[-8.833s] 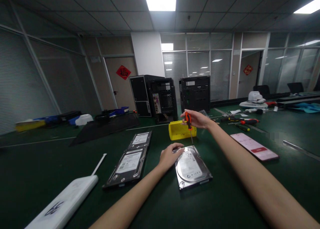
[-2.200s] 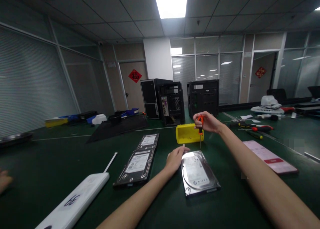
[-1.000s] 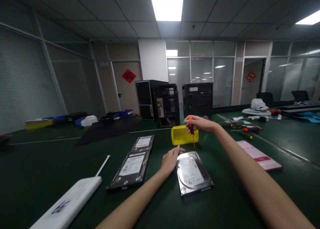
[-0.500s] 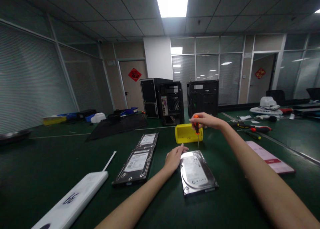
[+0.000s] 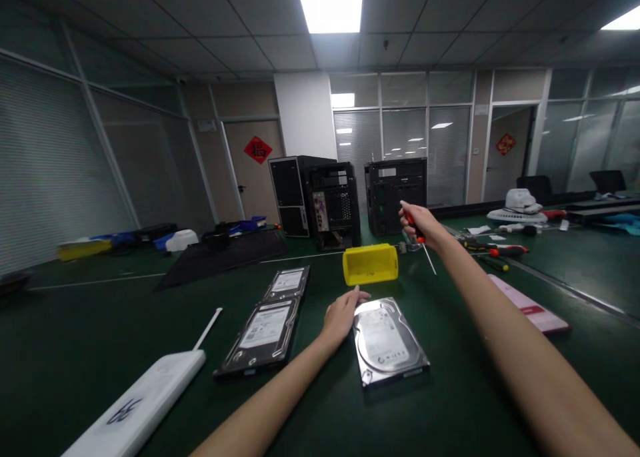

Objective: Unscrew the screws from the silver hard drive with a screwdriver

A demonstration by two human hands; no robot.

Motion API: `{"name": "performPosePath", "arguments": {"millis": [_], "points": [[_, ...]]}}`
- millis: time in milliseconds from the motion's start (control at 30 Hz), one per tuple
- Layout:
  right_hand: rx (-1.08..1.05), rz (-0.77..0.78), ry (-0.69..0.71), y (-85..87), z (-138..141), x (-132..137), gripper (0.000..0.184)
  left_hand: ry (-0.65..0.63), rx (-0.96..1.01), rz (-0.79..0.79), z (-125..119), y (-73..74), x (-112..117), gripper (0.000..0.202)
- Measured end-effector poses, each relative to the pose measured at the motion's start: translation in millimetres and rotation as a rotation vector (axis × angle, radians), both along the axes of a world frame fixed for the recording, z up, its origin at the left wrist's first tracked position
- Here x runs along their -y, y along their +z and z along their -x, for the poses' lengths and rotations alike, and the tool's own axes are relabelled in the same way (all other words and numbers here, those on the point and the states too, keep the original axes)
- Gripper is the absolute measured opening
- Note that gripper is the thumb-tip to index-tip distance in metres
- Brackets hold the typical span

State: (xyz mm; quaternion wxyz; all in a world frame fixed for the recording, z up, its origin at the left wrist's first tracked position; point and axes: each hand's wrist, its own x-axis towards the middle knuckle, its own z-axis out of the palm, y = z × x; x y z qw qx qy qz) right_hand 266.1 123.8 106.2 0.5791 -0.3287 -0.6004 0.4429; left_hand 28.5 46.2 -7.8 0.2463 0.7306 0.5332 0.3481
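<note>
Against the far left corner of a silver hard drive [image 5: 387, 340] lies my left hand [image 5: 341, 314], its fingers bent round that corner and the thumb hidden. The drive rests flat on the green table, label side up. My right hand [image 5: 419, 225] is closed round the red and black handle of a screwdriver [image 5: 429, 258], held in the air beyond the drive and to its right. The thin shaft slants down to the right, its tip apart from the drive. Just past the drive, an open yellow bin [image 5: 371, 265] lies with its opening towards me.
Two more hard drives [image 5: 264, 327] lie to the left, near a white power strip [image 5: 145, 400]. Black computer cases [image 5: 397, 194] stand at the back. On the right are a pink box [image 5: 533, 304], pliers [image 5: 506, 251] and a white device [image 5: 519, 207]. A black mat [image 5: 220, 257] lies back left.
My right hand has lifted the screwdriver off the hard drive's far edge and moved it up and right, turning its shaft. My left hand stays at the drive; the view has shifted slightly right.
</note>
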Motion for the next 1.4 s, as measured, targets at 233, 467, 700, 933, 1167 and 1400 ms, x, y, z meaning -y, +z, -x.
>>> {"name": "performPosePath", "arguments": {"millis": [233, 467, 700, 933, 1167, 1400], "points": [[0.481, 0.103, 0.090, -32.7, 7.2, -11.5, 0.019, 0.007, -0.008, -0.008, -0.1, -2.5, -5.3, 0.053], [0.908, 0.092, 0.081, -71.8, 33.6, -25.2, 0.008, 0.003, -0.029, -0.012, 1.1, -2.3, -5.7, 0.051], [1.139, -0.095, -0.157, -85.1, 60.2, -23.3, 0.030, 0.010, -0.037, -0.024, 1.7, -3.6, -4.8, 0.050], [1.295, -0.179, -0.251, -95.7, 73.9, -12.3, 0.032, 0.030, -0.049, -0.022, 0.6, -2.9, -3.2, 0.052], [1.375, -0.186, -0.303, -96.6, 81.6, -15.2, 0.032, 0.033, -0.063, -0.023, -0.2, -3.7, -3.0, 0.050], [1.416, -0.180, -0.327, -93.0, 82.7, -16.8, 0.029, 0.044, -0.055, -0.018, -0.2, -4.5, -3.5, 0.049]]}}
